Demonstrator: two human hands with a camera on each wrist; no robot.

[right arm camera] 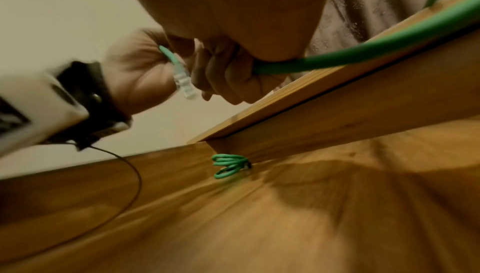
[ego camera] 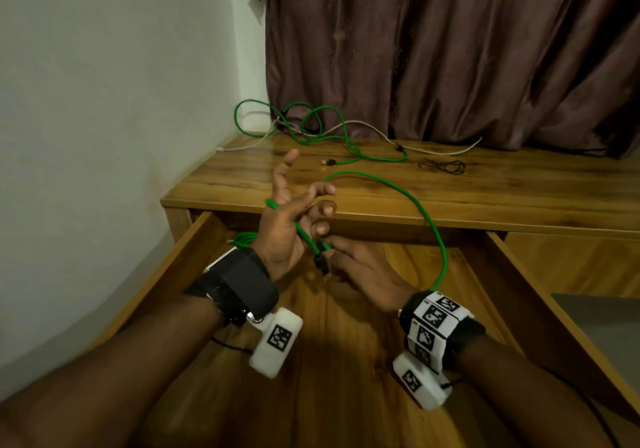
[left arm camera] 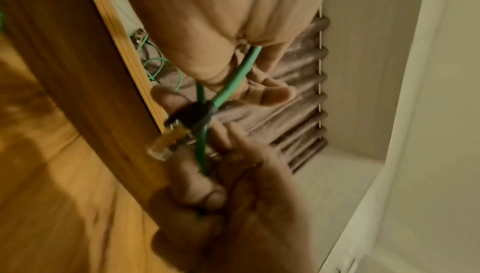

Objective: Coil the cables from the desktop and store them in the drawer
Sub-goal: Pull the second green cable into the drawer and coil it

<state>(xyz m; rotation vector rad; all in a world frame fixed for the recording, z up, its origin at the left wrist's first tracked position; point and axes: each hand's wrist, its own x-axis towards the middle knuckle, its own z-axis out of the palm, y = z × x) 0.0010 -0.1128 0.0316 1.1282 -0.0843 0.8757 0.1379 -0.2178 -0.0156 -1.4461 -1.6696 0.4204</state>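
green coiled cable (ego camera: 242, 239) lies at the far left of the open drawer (ego camera: 194, 250). over the drawer, the left hand (ego camera: 287, 226) is half spread, index finger straight up, with the green cable (ego camera: 415, 205) crossing its palm (a loop shows behind the thumb side). the right hand (ego camera: 367, 271) pinches that cable by its clear plug (ego camera: 323, 267). the cable arcs rightward up to the desktop (ego camera: 485, 184), where more green, white and black cables lie tangled.
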